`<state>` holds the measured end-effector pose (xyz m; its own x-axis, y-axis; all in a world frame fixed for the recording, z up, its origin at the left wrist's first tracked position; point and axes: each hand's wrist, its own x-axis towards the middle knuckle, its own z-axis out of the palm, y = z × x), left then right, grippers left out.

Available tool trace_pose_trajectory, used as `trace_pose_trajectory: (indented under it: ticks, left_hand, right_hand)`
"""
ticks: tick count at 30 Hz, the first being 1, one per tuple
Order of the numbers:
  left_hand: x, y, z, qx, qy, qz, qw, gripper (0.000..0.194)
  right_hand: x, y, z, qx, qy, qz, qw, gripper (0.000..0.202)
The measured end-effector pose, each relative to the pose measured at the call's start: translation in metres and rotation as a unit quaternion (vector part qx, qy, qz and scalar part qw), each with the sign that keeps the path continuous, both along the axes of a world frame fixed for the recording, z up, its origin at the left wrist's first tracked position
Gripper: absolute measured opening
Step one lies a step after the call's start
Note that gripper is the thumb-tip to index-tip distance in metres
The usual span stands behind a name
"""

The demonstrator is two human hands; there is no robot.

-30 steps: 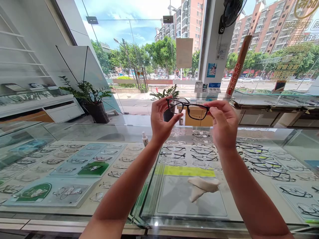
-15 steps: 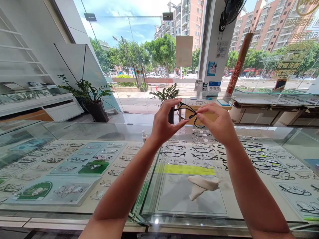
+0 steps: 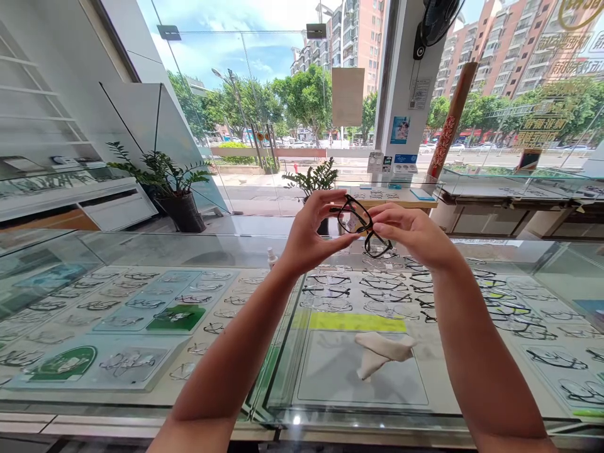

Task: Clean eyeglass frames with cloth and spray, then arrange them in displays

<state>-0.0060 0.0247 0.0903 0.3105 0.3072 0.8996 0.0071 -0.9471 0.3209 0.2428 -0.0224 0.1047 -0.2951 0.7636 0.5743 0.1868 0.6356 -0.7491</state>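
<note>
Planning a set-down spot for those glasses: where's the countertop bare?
Both hands, left hand and right hand, hold the black glasses above the glass counter. Its top is bare left of the white cloth, up to the small bottle. The frames are shelved under the glass.

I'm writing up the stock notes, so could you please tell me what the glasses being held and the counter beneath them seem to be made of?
Black glasses, held by the left hand and right hand: probably glossy plastic, judging by the thick, dark, shiny rims. Display counter: clear glass, since the frames inside show through and it reflects light.
</note>
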Motion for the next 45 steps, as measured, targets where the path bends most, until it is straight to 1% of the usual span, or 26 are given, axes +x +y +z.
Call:
trace_pose_trajectory:
  ticks: [4, 7, 9, 11, 12, 13, 14, 15, 16, 17, 19, 20, 21, 23, 25, 27, 30, 33, 35, 37, 39, 41, 43, 45]
  left_hand:
    - [0.003, 0.001, -0.002, -0.056, -0.016, -0.04, 0.997, 0.074]
    - [0.006, 0.002, -0.004, -0.062, -0.015, -0.035, 0.997, 0.074]
    - [0.009, 0.001, -0.005, -0.042, -0.018, -0.006, 0.999, 0.077]
    - [0.011, -0.002, -0.005, -0.006, -0.036, 0.05, 0.998, 0.083]
    - [0.011, -0.004, -0.004, 0.018, -0.057, 0.088, 0.994, 0.083]
    - [0.012, -0.007, -0.002, 0.044, -0.083, 0.129, 0.987, 0.076]
    - [0.012, -0.011, -0.001, 0.07, -0.104, 0.166, 0.978, 0.062]
    - [0.013, -0.015, 0.001, 0.087, -0.113, 0.192, 0.971, 0.041]
    - [0.014, -0.019, 0.002, 0.085, -0.105, 0.203, 0.97, 0.021]
    - [0.015, -0.023, 0.002, 0.062, -0.08, 0.2, 0.974, 0.008]
    - [0.018, -0.027, 0.001, -0.034, -0.014, 0.164, 0.986, 0.018]
    - [0.02, -0.027, 0.0, -0.088, 0.004, 0.146, 0.985, 0.022]
    - [0.021, -0.026, -0.002, -0.132, 0.008, 0.133, 0.982, 0.026]
    - [0.022, -0.019, -0.006, -0.183, -0.008, 0.125, 0.975, 0.031]
    - [0.02, -0.011, -0.009, -0.208, -0.026, 0.13, 0.969, 0.031]
    - [0.017, -0.003, -0.011, -0.224, -0.034, 0.137, 0.964, 0.03]
    - [0.011, 0.007, -0.012, -0.237, -0.029, 0.148, 0.96, 0.027]
    - [0.005, 0.019, -0.015, -0.228, 0.012, 0.163, 0.96, 0.023]
    - [-0.001, 0.031, -0.02, -0.204, 0.067, 0.177, 0.961, 0.021]
    - [-0.007, 0.046, -0.03, -0.178, 0.148, 0.195, 0.953, 0.019]
    - [-0.012, 0.063, -0.044, -0.157, 0.248, 0.236, 0.926, 0.02]
    - [-0.016, 0.079, -0.061, -0.146, 0.329, 0.288, 0.887, 0.021]
    - [-0.018, 0.092, -0.079, -0.141, 0.374, 0.321, 0.858, 0.021]
    - [-0.019, 0.102, -0.096, -0.139, 0.397, 0.327, 0.846, 0.02]
  right_hand:
    - [-0.004, -0.004, 0.002, -0.055, 0.014, 0.028, 0.998, 0.026]
    - [-0.007, -0.002, -0.001, -0.057, 0.021, 0.004, 0.998, 0.026]
    - [-0.009, 0.002, -0.004, -0.042, 0.037, -0.013, 0.998, 0.024]
    - [-0.01, 0.006, -0.007, -0.028, 0.056, -0.033, 0.998, 0.023]
    - [-0.01, 0.007, -0.008, -0.021, 0.063, -0.049, 0.997, 0.023]
    - [-0.011, 0.009, -0.009, -0.015, 0.07, -0.07, 0.995, 0.023]
    - [-0.012, 0.009, -0.01, -0.009, 0.077, -0.094, 0.993, 0.023]
    - [-0.014, 0.01, -0.01, -0.003, 0.082, -0.116, 0.99, 0.023]
    - [-0.017, 0.009, -0.011, 0.003, 0.087, -0.134, 0.987, 0.023]
    - [-0.021, 0.008, -0.012, 0.014, 0.088, -0.148, 0.985, 0.024]
    - [-0.031, 0.006, -0.013, 0.048, 0.08, -0.168, 0.981, 0.022]
    - [-0.037, 0.004, -0.014, 0.071, 0.069, -0.181, 0.979, 0.021]
    - [-0.043, 0.003, -0.016, 0.097, 0.054, -0.197, 0.974, 0.019]
    - [-0.054, -0.001, -0.018, 0.14, 0.013, -0.226, 0.964, 0.017]
    - [-0.062, -0.004, -0.02, 0.157, -0.034, -0.237, 0.958, 0.018]
    - [-0.066, -0.006, -0.021, 0.148, -0.07, -0.239, 0.957, 0.023]
    - [-0.065, -0.01, -0.019, 0.119, -0.105, -0.242, 0.957, 0.021]
    - [-0.058, -0.014, -0.013, 0.072, -0.15, -0.23, 0.959, 0.014]
    - [-0.051, -0.017, -0.008, 0.038, -0.171, -0.231, 0.957, 0.012]
    - [-0.043, -0.017, -0.004, 0.024, -0.172, -0.241, 0.955, 0.01]
    - [-0.038, -0.017, -0.002, 0.023, -0.163, -0.245, 0.955, 0.011]
    - [-0.034, -0.017, -0.001, 0.016, -0.151, -0.238, 0.959, 0.011]
    - [-0.033, -0.017, -0.002, 0.01, -0.144, -0.229, 0.963, 0.011]
    - [-0.033, -0.018, -0.001, 0.008, -0.144, -0.219, 0.965, 0.011]
